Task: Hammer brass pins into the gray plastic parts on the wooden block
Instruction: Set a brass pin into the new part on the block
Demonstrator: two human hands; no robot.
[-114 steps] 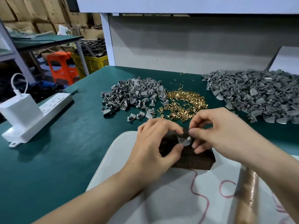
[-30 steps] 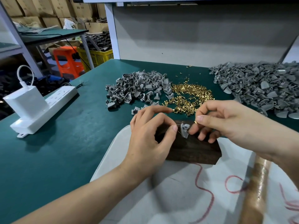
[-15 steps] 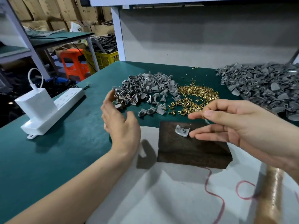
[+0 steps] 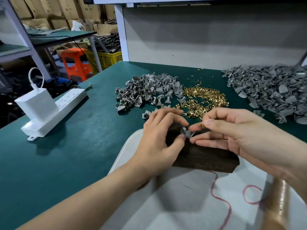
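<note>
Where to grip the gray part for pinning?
The left hand pinches the gray part at its left end, from the left. Keep that: it sits low on the wooden block; the right hand holds the brass pin at its right.

Soft, even overhead light; a wide-angle view, sharp mid-frame and soft at the edges.

The table is evenly lit, while the wall darkens under the shelf and the room at far left is murky. The arms cast diffuse shadows on the white sheet; the power strip throws one toward the viewer. The pins glint, and glare streaks the handle. The part between the left hand and right hand is smeared. The posts lean outward; the bottom corners blur.
</note>
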